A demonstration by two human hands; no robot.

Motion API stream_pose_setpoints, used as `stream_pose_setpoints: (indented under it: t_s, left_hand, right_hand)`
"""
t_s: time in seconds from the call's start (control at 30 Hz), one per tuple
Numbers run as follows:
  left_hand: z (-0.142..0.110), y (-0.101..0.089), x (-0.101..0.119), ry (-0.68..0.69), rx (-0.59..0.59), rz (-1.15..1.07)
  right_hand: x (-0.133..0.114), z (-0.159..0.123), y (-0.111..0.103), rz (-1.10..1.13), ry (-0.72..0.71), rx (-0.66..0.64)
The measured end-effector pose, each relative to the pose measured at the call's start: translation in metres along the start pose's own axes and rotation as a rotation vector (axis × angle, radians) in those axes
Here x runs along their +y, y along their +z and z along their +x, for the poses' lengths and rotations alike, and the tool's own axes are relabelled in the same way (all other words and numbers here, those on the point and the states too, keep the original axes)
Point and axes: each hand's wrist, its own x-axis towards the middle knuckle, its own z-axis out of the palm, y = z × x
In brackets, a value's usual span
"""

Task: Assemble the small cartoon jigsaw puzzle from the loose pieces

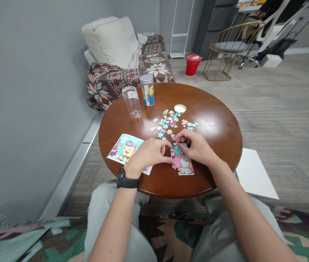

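Over a round wooden table point(214, 120), we work both hands at a cartoon jigsaw point(183, 164), its joined pieces lying directly beneath our fingers near the table's edge. Our right hand point(195, 145) curls over the jigsaw, its fingers point(183, 137) clenched in a pinch on a teal piece point(177, 148) at the top of the joined section. Our left hand point(149, 153), a black watch point(128, 181) on its wrist, closes in from the other side. Its fingertips point(170, 145) curve at the jigsaw's pink edge, right beside the right fingers, though we cannot tell whether they grip anything. Left of those fingers, a picture card point(124, 150) lies partly under the left hand, its bright cartoon art showing at the edges. Ahead of the fingers, loose pieces point(169, 123) scatter in pink, teal and white, with a white lid point(179, 108) just beyond them. Farther ahead and to the left of the fingers stand a clear cup point(131, 102) and a printed jar point(147, 90) with a silver cap. Well past the fingers are a patterned sofa point(154, 69), a red bin point(192, 63) and a gold chair point(228, 51). Right of the right fingers, a white board point(255, 174) rests against the table's edge.
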Motion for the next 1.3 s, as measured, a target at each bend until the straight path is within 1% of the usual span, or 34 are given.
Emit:
stream_pose_setpoints:
  t_s: [0.4,0.83,0.93,1.03,1.13,1.2,1.3]
  left_hand:
    - [0.000,-0.001,0.001,-0.001,-0.007,0.003]
    - [0.001,0.001,-0.002,-0.001,-0.004,0.009]
    - [0.001,0.001,-0.002,0.001,-0.006,0.011]
    - [0.001,0.001,-0.002,0.012,-0.003,0.017]
    - [0.000,0.001,0.000,0.041,0.047,0.025]
    - [0.000,0.001,0.001,0.027,0.126,0.052]
    - [0.001,0.001,0.000,-0.096,0.293,0.126]
  right_hand:
    - [0.005,-0.001,0.002,-0.088,-0.019,0.018]
    - [0.006,0.001,-0.001,-0.070,0.088,0.110]
    - [0.009,0.002,0.000,-0.073,0.098,0.152]
    - [0.012,0.003,-0.001,-0.111,0.082,0.228]
    - [0.016,0.003,-0.002,-0.157,0.092,0.321]
    - [0.020,0.003,-0.002,-0.181,0.111,0.393]
    - [0.025,0.001,-0.002,-0.213,0.143,0.481]
